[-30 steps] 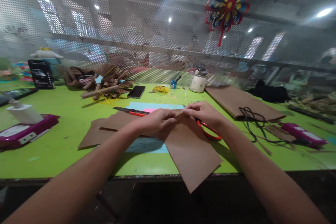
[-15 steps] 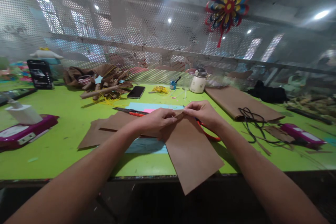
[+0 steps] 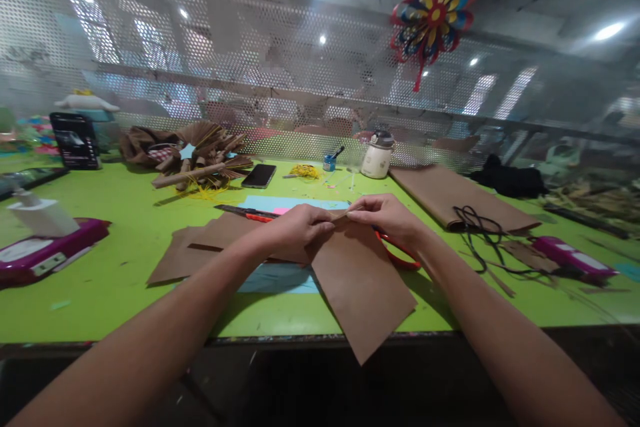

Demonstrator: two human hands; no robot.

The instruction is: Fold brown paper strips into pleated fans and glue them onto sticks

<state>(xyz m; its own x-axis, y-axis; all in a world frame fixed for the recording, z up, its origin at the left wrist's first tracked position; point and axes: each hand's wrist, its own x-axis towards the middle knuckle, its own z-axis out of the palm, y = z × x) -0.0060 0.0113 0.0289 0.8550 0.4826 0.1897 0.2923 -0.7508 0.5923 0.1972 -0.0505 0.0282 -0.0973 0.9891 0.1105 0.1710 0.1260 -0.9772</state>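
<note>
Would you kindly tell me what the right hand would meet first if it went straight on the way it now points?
Past the long brown paper sheet it pinches, the right hand would probably meet the left hand first, though a single view leaves the depth between them unclear.

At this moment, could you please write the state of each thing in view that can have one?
Sheet: pinched at its far edge, near end loose
Left hand: closed on the sheet
Right hand: closed on the sheet
Scissors: partly hidden, open or shut cannot be told
Flat phone: lying, screen dark
Propped phone: upright, screen apparently lit
Bottle: upright, lid on
Large paper: folded, lying
</note>
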